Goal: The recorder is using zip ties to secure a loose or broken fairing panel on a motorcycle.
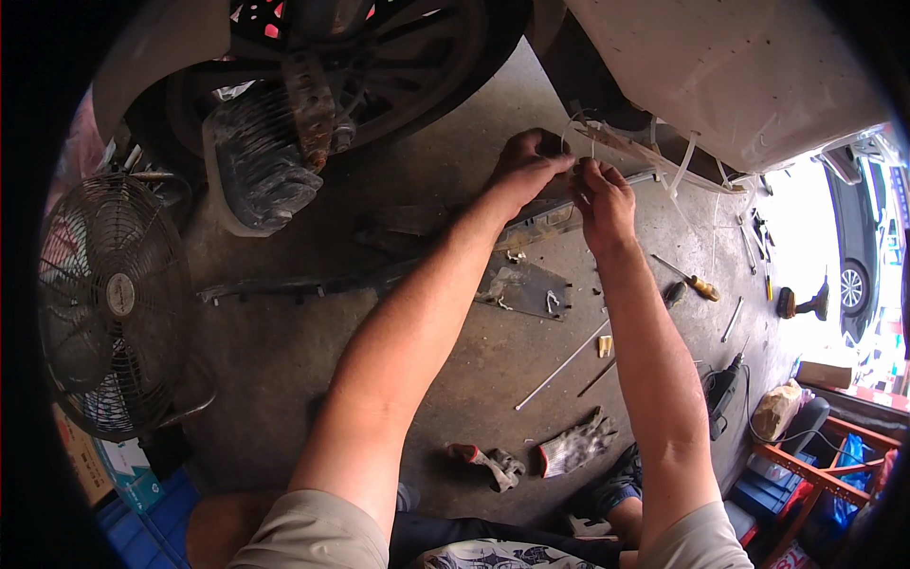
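Both my hands are raised together at the lower edge of a pale car body panel [730, 76]. A thin white cable tie [593, 144] loops up through that edge, and its lower part goes down between my fingers. My left hand [531, 169] is closed in a pinch at the left side of the loop. Close beside it, my right hand [607, 201] pinches the same tie from the right. The fingertips partly hide the tie's ends. Further right along the edge, another white cable tie [684, 166] hangs with its tail loose.
A car wheel [417, 66] stands upper left, near a dark ribbed part [261, 156]. A floor fan [118, 294] is at left. On the concrete lie work gloves [576, 446], a yellow-handled screwdriver [701, 286], a long thin rod [561, 365] and a cordless drill [806, 302]. An orange metal frame [815, 469] stands lower right.
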The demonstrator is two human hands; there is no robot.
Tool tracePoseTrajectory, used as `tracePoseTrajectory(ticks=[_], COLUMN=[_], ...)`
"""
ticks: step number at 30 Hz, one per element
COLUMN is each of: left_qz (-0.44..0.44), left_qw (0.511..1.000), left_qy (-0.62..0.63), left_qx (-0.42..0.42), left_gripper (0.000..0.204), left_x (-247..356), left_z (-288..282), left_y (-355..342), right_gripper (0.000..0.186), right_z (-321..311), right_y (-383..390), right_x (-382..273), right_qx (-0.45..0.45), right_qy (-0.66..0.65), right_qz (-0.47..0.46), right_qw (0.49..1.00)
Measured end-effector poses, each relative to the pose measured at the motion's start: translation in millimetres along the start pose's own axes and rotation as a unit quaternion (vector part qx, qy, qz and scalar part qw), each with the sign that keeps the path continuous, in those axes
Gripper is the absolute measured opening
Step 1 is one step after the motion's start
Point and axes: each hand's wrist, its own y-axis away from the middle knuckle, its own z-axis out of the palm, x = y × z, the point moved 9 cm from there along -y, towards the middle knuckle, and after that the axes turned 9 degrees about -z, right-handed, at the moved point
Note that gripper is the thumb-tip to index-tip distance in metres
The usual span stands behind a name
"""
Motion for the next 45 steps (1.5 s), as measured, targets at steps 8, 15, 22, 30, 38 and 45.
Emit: tracePoseTrajectory(ticks=[8,15,22,30,38,45], left_qz=[-0.008,0.013,0.029,-0.1,-0.122,-0.131], left_qw=[0.999,0.998,0.981,0.995,0.992,0.99], left_qy=[-0.045,-0.031,-0.145,-0.016,0.008,0.046], left_qx=[0.015,0.051,0.129,0.024,0.02,0.0], left_gripper=[0.018,0.021,0.023,0.026,0.027,0.027], left_x=[8,10,5,-24,-36,-32], left_z=[6,2,-6,9,7,11], left_y=[3,2,23,20,17,17], right_gripper=[0.008,0.006,0.009,0.011,0.014,0.018], right_z=[-9,7,5,9,22,22], right_y=[-2,5,1,2,11,-1], right_x=[-2,-1,-2,-4,7,7], right_qx=[0.019,-0.005,-0.032,-0.013,-0.05,-0.091], right_qy=[0.006,0.01,0.036,0.037,-0.012,-0.005], right_qz=[-0.025,0.011,0.0,-0.033,0.053,0.033], right_qw=[0.999,1.0,0.999,0.999,0.997,0.995])
